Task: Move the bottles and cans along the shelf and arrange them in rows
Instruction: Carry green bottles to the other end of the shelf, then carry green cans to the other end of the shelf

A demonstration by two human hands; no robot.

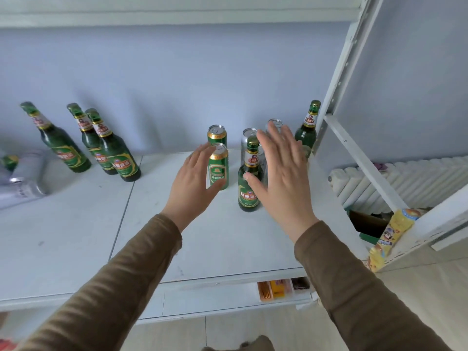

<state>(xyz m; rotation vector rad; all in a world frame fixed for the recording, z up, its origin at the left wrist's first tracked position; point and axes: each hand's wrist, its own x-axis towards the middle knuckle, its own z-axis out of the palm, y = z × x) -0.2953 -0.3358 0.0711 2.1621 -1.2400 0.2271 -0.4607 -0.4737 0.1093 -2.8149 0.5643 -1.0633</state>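
Both hands reach over the white shelf (76, 236) with fingers spread and straight, holding nothing. The left hand (195, 183) sits just in front of a green can (219, 168), its fingers overlapping the can's left side; whether they touch it I cannot tell. The right hand (281, 178) is flat, its thumb lying across the body of a green bottle (249, 178) that stands upright near the middle of the shelf. Behind the first can stands a second green can (217, 135), and behind the right hand two silver cans (249, 138) show partly, with another green bottle (307, 130) in the back right corner. Well apart to the left, three green bottles (101, 145) stand near the pale blue wall (177, 84). Silver packaging (22, 181) lies at the far left edge. A white metal upright (339, 77) frames the shelf on the right, with a white radiator (405, 181) beyond it and a yellow snack packet (387, 239) below. Both sleeves are brown.
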